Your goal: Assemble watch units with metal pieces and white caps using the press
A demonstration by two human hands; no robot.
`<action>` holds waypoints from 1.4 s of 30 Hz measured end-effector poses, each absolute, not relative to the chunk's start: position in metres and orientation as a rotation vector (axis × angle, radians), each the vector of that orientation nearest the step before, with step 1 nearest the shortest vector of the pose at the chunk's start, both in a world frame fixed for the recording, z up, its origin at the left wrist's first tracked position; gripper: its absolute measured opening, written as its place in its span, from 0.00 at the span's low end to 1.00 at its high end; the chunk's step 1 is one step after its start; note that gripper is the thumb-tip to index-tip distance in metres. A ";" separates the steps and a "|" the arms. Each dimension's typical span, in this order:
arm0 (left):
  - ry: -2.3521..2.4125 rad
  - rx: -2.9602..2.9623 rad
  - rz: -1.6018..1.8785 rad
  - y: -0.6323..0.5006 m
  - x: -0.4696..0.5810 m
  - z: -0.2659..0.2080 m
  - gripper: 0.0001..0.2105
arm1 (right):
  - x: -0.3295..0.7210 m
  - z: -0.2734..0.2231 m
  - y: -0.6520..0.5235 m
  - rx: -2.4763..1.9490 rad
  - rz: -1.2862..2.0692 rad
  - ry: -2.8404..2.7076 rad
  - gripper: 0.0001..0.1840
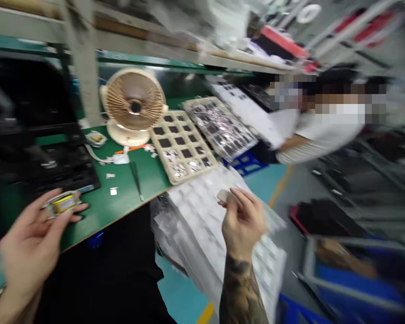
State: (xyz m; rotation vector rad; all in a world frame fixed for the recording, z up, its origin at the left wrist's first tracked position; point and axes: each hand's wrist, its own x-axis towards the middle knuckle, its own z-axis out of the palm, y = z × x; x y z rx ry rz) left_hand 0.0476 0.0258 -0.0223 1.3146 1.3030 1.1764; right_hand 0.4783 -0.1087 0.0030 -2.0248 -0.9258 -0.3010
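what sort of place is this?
Probably an electronics assembly workshop: tweezers on a green bench, a compartment tray of small parts, and a yellow-centred unit in the left hand.

Passage, your side: green benchtop (pixel 99 209) between your left hand (pixel 37 236) and the dark tweezers (pixel 135 179); small white piece (pixel 113 191) lying there. Obstacles before you: upright fan (pixel 134 101); compartmented tray (pixel 173 163) right of the tweezers; shelf edge (pixel 128 29) above.

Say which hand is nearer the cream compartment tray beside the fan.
Right. The right hand is just below and right of the tray in view, pinching a pale piece; the left hand is well off to its left, holding a yellow-centred part.
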 end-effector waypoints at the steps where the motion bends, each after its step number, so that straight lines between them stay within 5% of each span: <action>1: 1.286 1.250 1.167 0.023 0.057 -0.013 0.26 | 0.453 0.002 -0.094 -1.815 -0.297 -0.991 0.13; 10: 1.108 1.129 1.124 0.033 0.062 -0.009 0.24 | 0.276 -0.007 0.021 -1.042 0.478 -1.648 0.30; 17: 0.988 1.146 1.178 0.030 0.061 -0.012 0.25 | 0.247 -0.005 0.052 -0.935 0.580 -1.830 0.28; 23: 1.006 1.046 1.268 0.030 0.062 -0.010 0.13 | 0.252 -0.016 0.044 -1.024 0.665 -1.702 0.28; 27: 1.004 1.087 1.251 0.031 0.061 -0.008 0.13 | 0.255 -0.017 0.046 -1.042 0.801 -1.597 0.19; 35: 1.115 1.557 1.269 0.025 0.059 -0.013 0.11 | 0.250 -0.011 0.046 -0.980 0.760 -1.610 0.04; 39: 1.060 1.416 1.293 0.025 0.066 -0.011 0.10 | 0.257 0.001 0.048 -1.028 0.668 -1.699 0.04; 42: 0.981 1.082 1.290 0.030 0.069 -0.009 0.14 | 0.267 0.037 0.068 -1.001 0.325 -1.691 0.15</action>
